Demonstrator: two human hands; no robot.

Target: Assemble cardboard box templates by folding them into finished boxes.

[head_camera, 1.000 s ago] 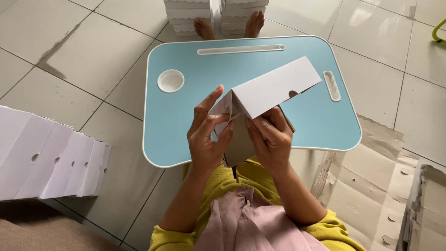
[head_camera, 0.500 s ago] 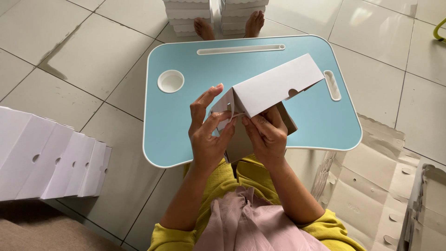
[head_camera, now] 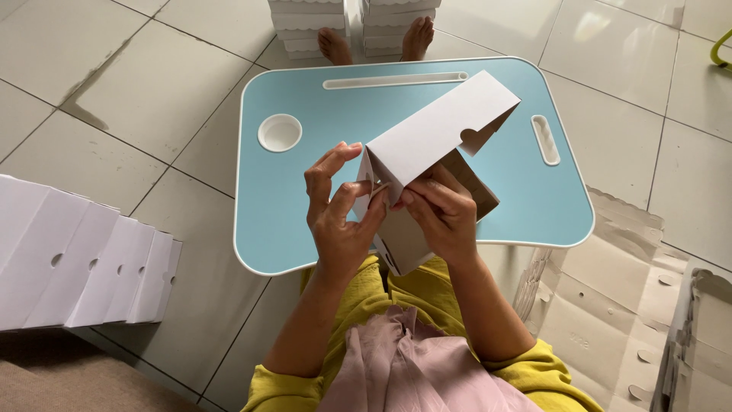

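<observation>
Both hands' fingers pinching the white cardboard box (head_camera: 435, 133) over the blue bench (head_camera: 305, 191); left hand (head_camera: 339, 217) now curled tighter, right hand (head_camera: 442, 214) unchanged.

A half-folded white carton (head_camera: 438, 133) with a brown inside sits at the centre, held over a light blue lap table, its long flap with a semicircular notch slanting to the far right. On the floor at the left, a row of folded white cartons (head_camera: 84, 263) with small round holes lies fanned out. At the far edge, two stacks of white cartons (head_camera: 354, 23) stand side by side. At the near right, flat brown carton blanks (head_camera: 610, 305) with scalloped edges lie piled.
</observation>
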